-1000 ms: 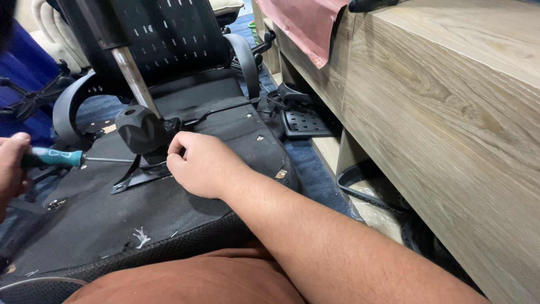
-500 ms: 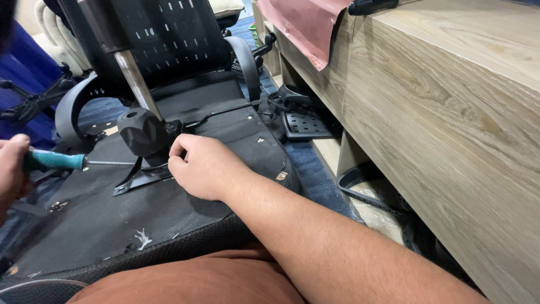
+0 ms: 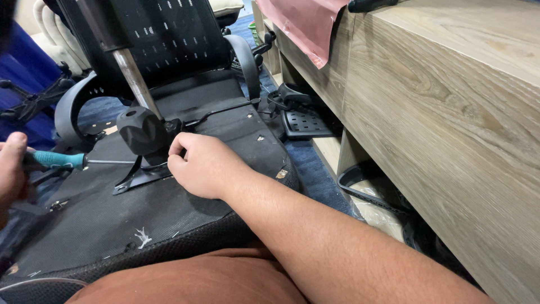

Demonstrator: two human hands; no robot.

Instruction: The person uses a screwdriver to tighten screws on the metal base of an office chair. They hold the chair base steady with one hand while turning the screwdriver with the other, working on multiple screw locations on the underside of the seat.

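An office chair lies upside down; the black underside of its seat (image 3: 101, 225) faces me. A black metal mechanism plate (image 3: 140, 175) with a round black knob (image 3: 139, 130) and a silver gas cylinder (image 3: 130, 70) sits on it. My left hand (image 3: 12, 169) grips a screwdriver with a teal handle (image 3: 56, 160); its shaft points right toward the plate. My right hand (image 3: 203, 166) rests on the seat beside the knob, fingers curled at the plate's edge. Whether they pinch something is hidden.
A wooden desk (image 3: 450, 112) runs along the right. A pink cloth (image 3: 306, 22) hangs over its far end. The chair's mesh back (image 3: 169, 34) and curved armrests (image 3: 247, 62) lie beyond the seat. A black pedal-like part (image 3: 306, 121) lies on the blue floor.
My right hand has edged slightly closer to the knob. The screwdriver stays level in my left hand, barely shifted.
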